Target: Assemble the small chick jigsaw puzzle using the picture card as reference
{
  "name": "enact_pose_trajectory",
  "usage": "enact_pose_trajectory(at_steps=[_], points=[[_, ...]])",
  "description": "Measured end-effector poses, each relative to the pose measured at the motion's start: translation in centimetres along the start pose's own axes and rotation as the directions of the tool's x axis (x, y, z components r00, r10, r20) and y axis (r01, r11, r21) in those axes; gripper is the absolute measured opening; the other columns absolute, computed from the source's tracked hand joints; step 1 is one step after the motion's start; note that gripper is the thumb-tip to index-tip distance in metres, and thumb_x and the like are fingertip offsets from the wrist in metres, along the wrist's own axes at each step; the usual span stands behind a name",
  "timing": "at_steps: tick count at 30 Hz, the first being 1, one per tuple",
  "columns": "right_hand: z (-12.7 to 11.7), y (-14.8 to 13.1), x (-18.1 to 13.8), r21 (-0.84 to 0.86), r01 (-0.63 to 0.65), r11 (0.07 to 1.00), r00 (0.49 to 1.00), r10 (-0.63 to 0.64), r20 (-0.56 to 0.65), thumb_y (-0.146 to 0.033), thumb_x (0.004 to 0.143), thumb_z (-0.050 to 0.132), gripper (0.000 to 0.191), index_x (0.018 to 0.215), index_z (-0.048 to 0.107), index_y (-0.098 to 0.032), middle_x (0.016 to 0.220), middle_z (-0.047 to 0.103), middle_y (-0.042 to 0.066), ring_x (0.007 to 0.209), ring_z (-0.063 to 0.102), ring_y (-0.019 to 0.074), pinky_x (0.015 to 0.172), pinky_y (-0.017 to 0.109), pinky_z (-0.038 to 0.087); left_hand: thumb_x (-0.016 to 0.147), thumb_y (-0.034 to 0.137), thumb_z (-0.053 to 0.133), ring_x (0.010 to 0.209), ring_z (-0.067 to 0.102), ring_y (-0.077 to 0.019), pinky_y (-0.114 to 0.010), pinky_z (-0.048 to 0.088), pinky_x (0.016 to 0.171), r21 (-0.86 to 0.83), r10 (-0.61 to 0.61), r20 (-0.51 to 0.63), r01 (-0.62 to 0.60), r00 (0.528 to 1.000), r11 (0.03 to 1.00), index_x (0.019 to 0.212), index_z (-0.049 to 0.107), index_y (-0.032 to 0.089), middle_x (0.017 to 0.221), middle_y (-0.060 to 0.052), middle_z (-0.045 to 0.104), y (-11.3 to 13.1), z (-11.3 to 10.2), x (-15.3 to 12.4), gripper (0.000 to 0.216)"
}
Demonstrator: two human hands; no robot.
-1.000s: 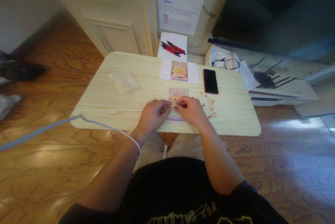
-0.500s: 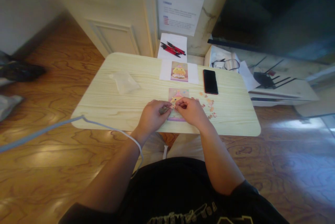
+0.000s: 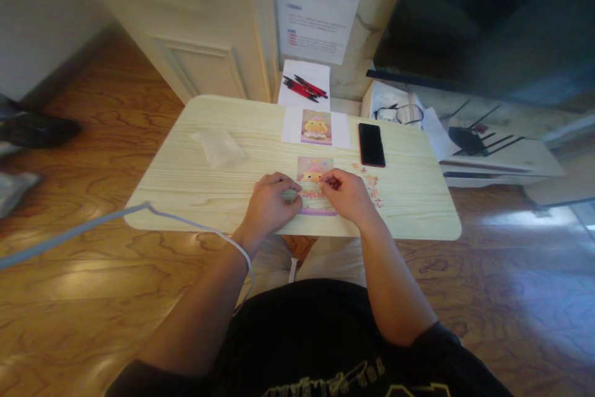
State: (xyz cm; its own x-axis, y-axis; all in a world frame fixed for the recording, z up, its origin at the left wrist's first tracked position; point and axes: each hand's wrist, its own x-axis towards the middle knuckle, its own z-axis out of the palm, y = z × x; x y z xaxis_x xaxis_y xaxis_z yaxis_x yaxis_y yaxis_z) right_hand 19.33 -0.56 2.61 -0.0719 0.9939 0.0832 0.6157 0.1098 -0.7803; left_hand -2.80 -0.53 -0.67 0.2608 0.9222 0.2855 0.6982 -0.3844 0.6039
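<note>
A partly filled jigsaw puzzle (image 3: 315, 165) lies on the table in front of me, a yellow cartoon figure in its upper part and a purple strip along its bottom. My left hand (image 3: 275, 202) rests at its left edge, thumb and forefinger a little apart, with nothing visible between them. Over the right side of the picture, my right hand (image 3: 346, 194) is closed in a pinch on what looks like a small puzzle piece, mostly hidden by the fingers. Loose puzzle pieces (image 3: 373, 184) are scattered just right of that hand.
Behind the puzzle lies a sheet with a matching printed picture (image 3: 317, 127). A black phone (image 3: 372, 145) is at the right, a clear plastic bag (image 3: 218, 148) at the left. Red pens (image 3: 304, 88) lie on paper beyond the table. A grey cable (image 3: 186, 222) crosses my left wrist.
My hands have moved apart from their meeting point over the puzzle. The right hand has shifted slightly right, and the left thumb and forefinger have parted, uncovering the middle row.
</note>
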Motion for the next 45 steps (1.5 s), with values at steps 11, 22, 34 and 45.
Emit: enact_pose_trajectory(at_steps=[11,22,34,45], points=[[-0.1,-0.3,-0.1,-0.005,0.010,1.000,1.000,-0.010,0.015,-0.021,0.088,0.065,0.013,0.094,0.076,-0.023,0.085,0.077,0.000,0.073,0.066,0.0162,0.071,0.028,0.050,0.082,0.029,0.069,0.100,0.067,-0.0254,-0.044,0.052,0.096,0.011,-0.018,0.014,0.018,1.000,1.000,0.096,0.079,0.025,0.103,-0.004,0.072,0.3,-0.1,0.1,0.018],[-0.1,0.2,-0.2,-0.045,0.044,0.998,0.998,-0.042,0.044,-0.021,0.090,0.067,0.012,0.097,0.077,-0.022,0.087,0.076,0.001,0.077,0.065,0.0169,0.075,0.030,0.050,0.082,0.030,0.069,0.101,0.066,-0.0254,-0.043,0.052,0.097,0.029,-0.009,0.013,0.009,1.000,1.000,0.100,0.080,0.025,0.105,-0.005,0.072,0.3,-0.2,0.0,0.021],[0.4,0.4,-0.6,-0.202,0.193,0.960,0.972,-0.159,0.175,-0.024,0.097,0.069,0.013,0.101,0.082,-0.023,0.102,0.071,0.007,0.096,0.066,0.0211,0.091,0.034,0.049,0.085,0.031,0.067,0.101,0.067,-0.0253,-0.044,0.052,0.096,0.030,-0.015,0.009,0.015,1.000,0.999,0.094,0.080,0.025,0.101,-0.005,0.073,0.4,-0.2,0.1,0.017],[0.0,1.4,-0.8,-0.244,0.165,0.956,0.982,-0.137,0.126,-0.026,0.096,0.072,0.013,0.104,0.082,-0.026,0.104,0.073,0.007,0.104,0.068,0.0254,0.115,0.047,0.044,0.087,0.034,0.068,0.101,0.067,-0.0257,-0.044,0.051,0.095,0.059,-0.006,0.017,0.005,1.000,0.998,0.097,0.080,0.026,0.103,-0.005,0.073,0.4,-0.1,0.2,0.018]])
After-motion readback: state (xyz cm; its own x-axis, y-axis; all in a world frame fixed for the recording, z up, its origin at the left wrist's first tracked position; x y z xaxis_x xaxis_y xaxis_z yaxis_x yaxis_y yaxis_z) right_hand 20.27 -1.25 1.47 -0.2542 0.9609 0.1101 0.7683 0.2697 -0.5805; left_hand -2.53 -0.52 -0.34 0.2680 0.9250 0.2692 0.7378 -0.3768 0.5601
